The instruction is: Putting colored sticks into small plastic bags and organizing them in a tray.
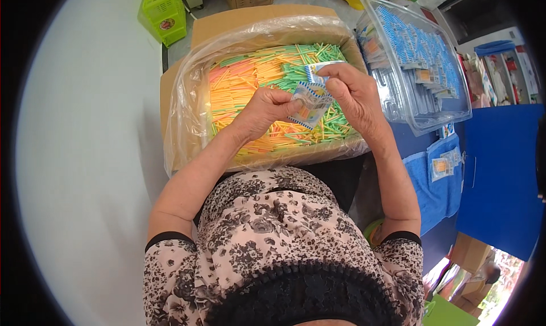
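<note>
Above a plastic-lined cardboard box full of thin sticks (239, 93) in orange, yellow, pink and green, both hands are at a small clear packet (310, 105) with blue-striped edges. My left hand (267, 111) pinches the packet's left side between thumb and fingers. Orange sticks show through its clear film. My right hand (354, 94) is closed at the packet's upper right, where a white and blue piece (316, 71) shows by the fingertips; whether it belongs to the same packet I cannot tell. The cardboard box (196, 30) stands directly in front of me.
Right of the box, a clear plastic bin (418, 113) holds many blue-striped packets (415, 42). Nearer me, a few filled packets (442, 168) lie on a blue towel (438, 195). A green basket (163, 13) stands at the far left beside a white wall (91, 155).
</note>
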Tool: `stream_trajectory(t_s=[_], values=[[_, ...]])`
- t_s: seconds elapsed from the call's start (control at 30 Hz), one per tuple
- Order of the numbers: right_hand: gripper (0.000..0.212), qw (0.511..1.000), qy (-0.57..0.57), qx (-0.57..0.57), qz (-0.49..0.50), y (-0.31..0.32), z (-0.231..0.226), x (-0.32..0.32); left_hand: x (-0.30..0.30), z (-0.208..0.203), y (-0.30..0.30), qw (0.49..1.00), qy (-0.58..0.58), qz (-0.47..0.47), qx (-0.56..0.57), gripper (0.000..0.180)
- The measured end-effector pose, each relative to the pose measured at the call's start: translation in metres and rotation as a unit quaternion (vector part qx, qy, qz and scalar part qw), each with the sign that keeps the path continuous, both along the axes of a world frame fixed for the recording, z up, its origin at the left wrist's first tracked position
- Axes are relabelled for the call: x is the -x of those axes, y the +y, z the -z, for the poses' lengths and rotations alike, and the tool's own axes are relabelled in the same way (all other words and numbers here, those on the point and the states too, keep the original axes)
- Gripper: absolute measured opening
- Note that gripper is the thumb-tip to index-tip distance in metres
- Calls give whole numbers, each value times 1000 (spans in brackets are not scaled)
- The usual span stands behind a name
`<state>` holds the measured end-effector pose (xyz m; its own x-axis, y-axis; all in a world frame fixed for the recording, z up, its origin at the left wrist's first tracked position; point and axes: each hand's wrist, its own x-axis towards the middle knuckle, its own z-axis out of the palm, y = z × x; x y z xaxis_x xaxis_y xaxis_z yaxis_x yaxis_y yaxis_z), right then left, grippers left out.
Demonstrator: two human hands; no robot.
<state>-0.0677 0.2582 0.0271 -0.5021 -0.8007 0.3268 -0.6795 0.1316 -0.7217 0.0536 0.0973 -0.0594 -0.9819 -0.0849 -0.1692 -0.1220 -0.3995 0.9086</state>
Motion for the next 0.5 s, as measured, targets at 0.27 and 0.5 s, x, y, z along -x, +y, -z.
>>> stream_trajectory(t_s=[0.27,0.5], values=[[22,991,80,98,43,25,47,-26,6,16,4,992,1,24,120,20],[18,963,-167,113,178,154,31,-37,2,18,-3,992,53,41,110,28]])
